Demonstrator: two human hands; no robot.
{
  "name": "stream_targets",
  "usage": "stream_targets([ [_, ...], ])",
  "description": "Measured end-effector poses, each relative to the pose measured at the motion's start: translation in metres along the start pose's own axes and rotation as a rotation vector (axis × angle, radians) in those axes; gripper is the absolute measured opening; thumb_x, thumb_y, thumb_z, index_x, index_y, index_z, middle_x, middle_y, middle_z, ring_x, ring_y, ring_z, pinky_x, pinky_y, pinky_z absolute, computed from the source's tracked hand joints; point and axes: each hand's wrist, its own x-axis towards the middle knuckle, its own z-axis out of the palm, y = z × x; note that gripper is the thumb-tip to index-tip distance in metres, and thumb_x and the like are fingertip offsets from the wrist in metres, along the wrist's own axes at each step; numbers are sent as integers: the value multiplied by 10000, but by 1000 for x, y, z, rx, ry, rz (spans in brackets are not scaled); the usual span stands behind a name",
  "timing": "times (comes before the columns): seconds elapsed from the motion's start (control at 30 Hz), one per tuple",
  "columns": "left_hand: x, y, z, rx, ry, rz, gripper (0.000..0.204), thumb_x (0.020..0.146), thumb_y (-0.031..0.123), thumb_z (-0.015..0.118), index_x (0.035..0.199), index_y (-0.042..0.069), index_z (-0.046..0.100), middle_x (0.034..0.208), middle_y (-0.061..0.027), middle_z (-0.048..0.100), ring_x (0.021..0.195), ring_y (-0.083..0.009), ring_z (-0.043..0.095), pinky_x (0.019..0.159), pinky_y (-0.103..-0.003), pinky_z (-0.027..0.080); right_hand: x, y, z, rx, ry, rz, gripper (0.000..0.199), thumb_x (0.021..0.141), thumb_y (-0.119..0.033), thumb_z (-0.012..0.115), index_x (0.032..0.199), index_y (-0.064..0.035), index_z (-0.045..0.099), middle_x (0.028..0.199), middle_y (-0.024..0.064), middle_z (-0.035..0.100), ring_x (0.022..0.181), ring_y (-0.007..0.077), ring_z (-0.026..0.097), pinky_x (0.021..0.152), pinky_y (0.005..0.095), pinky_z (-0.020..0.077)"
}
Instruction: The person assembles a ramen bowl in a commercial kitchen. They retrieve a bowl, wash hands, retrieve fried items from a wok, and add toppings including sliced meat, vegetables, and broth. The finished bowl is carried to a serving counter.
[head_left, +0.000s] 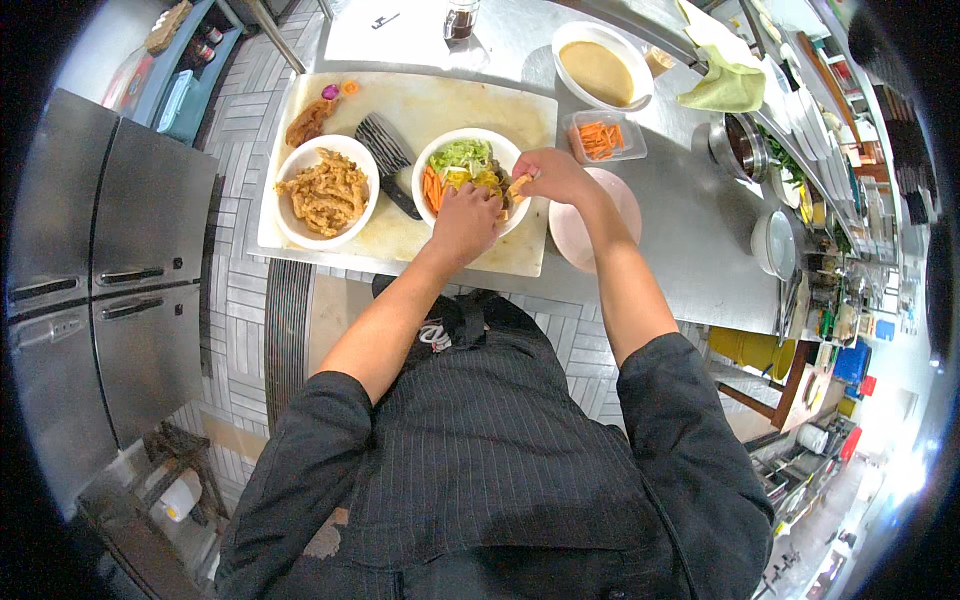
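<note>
The near part of the white salad bowl (466,172) was covered by the left hand (465,222) and the right hand (552,175), so the food beneath could not be made out. Part of the pink plate (610,215) was hidden behind the right forearm. The knife (385,160) blade was partly concealed by the bowls. The shelf items (840,200) at the right rim were too small and bent to be identified.

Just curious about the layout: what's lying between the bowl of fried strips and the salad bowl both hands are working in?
A dark cleaver lies on the cutting board between them, in the head view.
</note>
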Motion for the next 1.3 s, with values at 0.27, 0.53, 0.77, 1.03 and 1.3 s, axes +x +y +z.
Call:
stream_targets([
  [0.27, -55, -8, -13, -145, 251, -183, 278, 809, 165, 758, 1071, 75, 741, 1033, -110, 710, 959, -313, 652, 865, -446, 521, 21, -1, 18, -65, -135, -74, 436, 724, -198, 806, 1139, -100, 715, 944, 107, 734, 937, 289, 702, 840, 389, 551],
  [0.53, -185, -179, -135, -21, 370, -663, 155, 854, 158, 702, 955, 59, 765, 888, -123, 715, 866, -315, 683, 796, -440, 541, 11, -86, 34, -155, 309, -35, 365, 846, -245, 766, 1172, -92, 706, 952, 106, 752, 887, 290, 720, 810, 402, 565],
  [0.77, -155, -179, -135, 150, -114, -490, 177, 816, 193, 689, 869, 32, 738, 904, -179, 731, 869, -349, 723, 770, -484, 586, 40, -177, 121, -30, 146, -278, 261, 856, -240, 738, 1053, -69, 735, 945, 164, 739, 896, 326, 725, 796, 429, 569],
  [1.03, -138, -216, -125, 175, -91, -260, 375, 713, 132, 778, 1048, 32, 642, 1041, -174, 651, 947, -379, 678, 773, -489, 584, 121, -234, 201, -451, 117, -12, 369, 810, -246, 771, 1161, -154, 706, 1084, 141, 683, 1042, 344, 692, 896, 464, 558],
  [1.3, -136, -231, -140, 73, -87, -217, 466, 693, 213, 825, 1093, 25, 676, 1078, -144, 641, 906, -328, 683, 752, -434, 590, 127, -240, 176, -366, 55, 250, 270, 807, -340, 741, 1007, -161, 771, 1035, 98, 729, 1003, 321, 709, 871, 466, 570],
])
